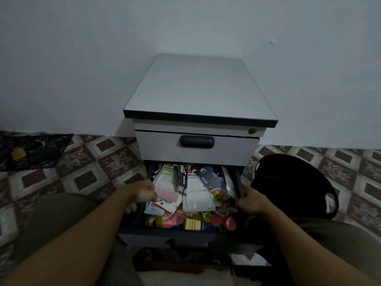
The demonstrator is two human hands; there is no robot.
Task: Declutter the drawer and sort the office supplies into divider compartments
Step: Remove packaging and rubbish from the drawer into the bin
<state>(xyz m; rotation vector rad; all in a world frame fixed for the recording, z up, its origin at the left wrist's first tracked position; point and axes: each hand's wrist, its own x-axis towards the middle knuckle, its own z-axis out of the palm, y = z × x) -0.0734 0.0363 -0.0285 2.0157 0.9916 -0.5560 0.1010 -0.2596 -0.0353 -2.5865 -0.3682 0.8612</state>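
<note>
A small grey cabinet stands against the wall. Its second drawer is pulled out and crammed with supplies: stapler packs, a dark spoon packet, white plastic pouches, a tape roll, pink items and a small yellow box. My left hand grips the drawer's left side wall, fingers curled over it. My right hand grips the right side wall in the same way.
The top drawer with a dark handle is closed. A black round basin sits on the patterned floor right of the cabinet. A dark cloth with a yellow item lies at far left. My knees flank the drawer.
</note>
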